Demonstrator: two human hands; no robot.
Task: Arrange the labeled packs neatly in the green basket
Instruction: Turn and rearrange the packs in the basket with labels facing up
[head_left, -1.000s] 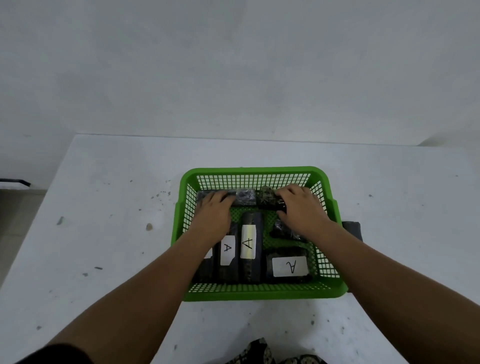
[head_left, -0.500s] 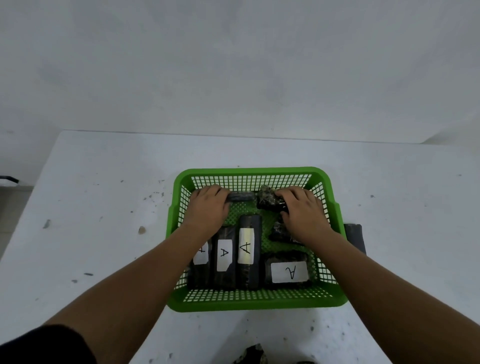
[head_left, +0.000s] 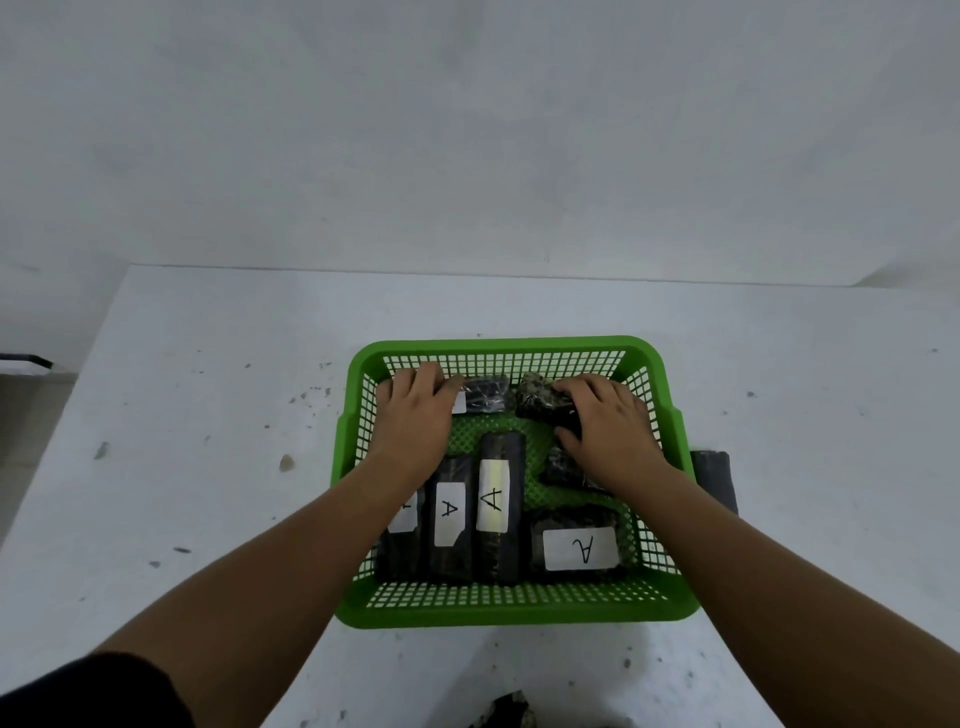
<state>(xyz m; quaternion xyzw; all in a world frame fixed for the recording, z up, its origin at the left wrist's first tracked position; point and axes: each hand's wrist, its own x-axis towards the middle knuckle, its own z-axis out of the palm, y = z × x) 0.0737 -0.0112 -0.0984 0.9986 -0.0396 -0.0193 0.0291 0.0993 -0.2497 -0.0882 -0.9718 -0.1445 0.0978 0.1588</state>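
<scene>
A green mesh basket (head_left: 509, 608) sits on the white table. Inside, three dark packs with white "A" labels stand side by side at the front left (head_left: 449, 519), and a wider labelled pack (head_left: 579, 548) lies at the front right. My left hand (head_left: 415, 415) rests palm-down on a dark pack (head_left: 485, 392) along the back wall, covering most of it. My right hand (head_left: 605, 423) grips a mottled dark pack (head_left: 540, 397) at the back right. Another dark pack (head_left: 563, 467) lies partly under my right wrist.
A dark grey pack (head_left: 717, 478) lies on the table just outside the basket's right wall. A patterned dark object (head_left: 506, 714) shows at the bottom edge. The white table (head_left: 208, 467) has small specks; a plain wall stands behind it.
My left hand has slid left along the back of the basket, uncovering more of the back pack. The right hand has barely moved. The view has shifted slightly.
</scene>
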